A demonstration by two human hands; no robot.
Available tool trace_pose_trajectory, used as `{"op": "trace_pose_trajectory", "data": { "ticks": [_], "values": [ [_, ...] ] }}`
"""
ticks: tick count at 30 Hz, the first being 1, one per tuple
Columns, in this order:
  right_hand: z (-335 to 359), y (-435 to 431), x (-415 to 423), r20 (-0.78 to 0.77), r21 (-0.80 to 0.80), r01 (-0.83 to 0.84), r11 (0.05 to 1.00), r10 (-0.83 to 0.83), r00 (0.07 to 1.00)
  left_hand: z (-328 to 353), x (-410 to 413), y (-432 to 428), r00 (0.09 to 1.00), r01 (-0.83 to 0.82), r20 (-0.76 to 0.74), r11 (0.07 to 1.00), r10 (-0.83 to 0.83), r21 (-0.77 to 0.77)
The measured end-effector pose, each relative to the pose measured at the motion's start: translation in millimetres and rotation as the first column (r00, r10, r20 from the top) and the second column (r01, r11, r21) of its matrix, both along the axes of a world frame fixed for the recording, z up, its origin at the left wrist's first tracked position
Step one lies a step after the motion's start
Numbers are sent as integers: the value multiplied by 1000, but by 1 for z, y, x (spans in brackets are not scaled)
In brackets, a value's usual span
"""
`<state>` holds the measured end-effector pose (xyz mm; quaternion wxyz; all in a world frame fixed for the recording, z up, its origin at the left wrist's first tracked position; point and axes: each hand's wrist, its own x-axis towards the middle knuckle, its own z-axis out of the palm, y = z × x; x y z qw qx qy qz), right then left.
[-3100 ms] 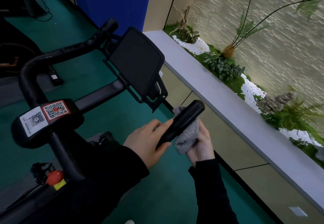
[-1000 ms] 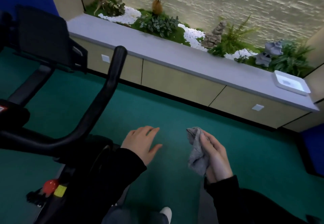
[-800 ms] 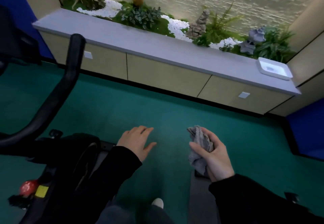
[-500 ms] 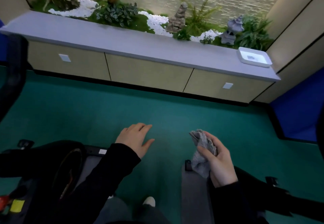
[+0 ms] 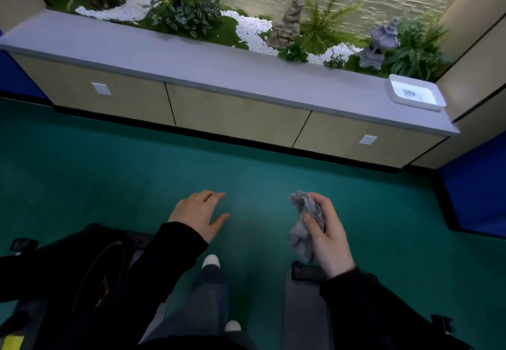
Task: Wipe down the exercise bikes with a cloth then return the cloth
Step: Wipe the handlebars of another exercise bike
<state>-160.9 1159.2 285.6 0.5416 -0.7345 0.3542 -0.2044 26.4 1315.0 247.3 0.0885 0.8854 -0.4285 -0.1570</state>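
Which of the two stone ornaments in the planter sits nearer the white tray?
The grey pagoda-shaped lantern at the right end, just behind the white tray. The taller brownish rock ornament stands further left, mid-planter.

Exercise bike handlebar and screen gone from view; white tray (image 5: 415,95) now nearer centre.

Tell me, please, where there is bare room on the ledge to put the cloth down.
The grey ledge is bare from its left end to the white tray at the right end. The planter strip behind is crowded. The right hand holds the cloth.
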Motion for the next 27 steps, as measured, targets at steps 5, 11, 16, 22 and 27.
{"op": "trace_pose_trajectory", "data": {
  "ticks": [5,11,16,22,27],
  "values": [
    [-4,-33,73,-95,-92,-89,992,81,992,-2,66,-18,996,-93,-21,995,92,-26],
    [-14,-58,151,-119,-138,-47,989,31,992,-5,143,-30,982,-189,0,982,189,-27],
    [-10,-73,202,-104,-166,-111,980,94,990,-6,183,-32,961,-278,-2,960,278,-28],
    [-11,-105,269,-102,-142,-201,969,187,977,-11,220,-43,928,-370,-25,929,371,13],
    [-13,-141,330,-90,-108,-294,950,285,954,-17,254,-63,879,-474,-35,880,475,41]
  ]
}}
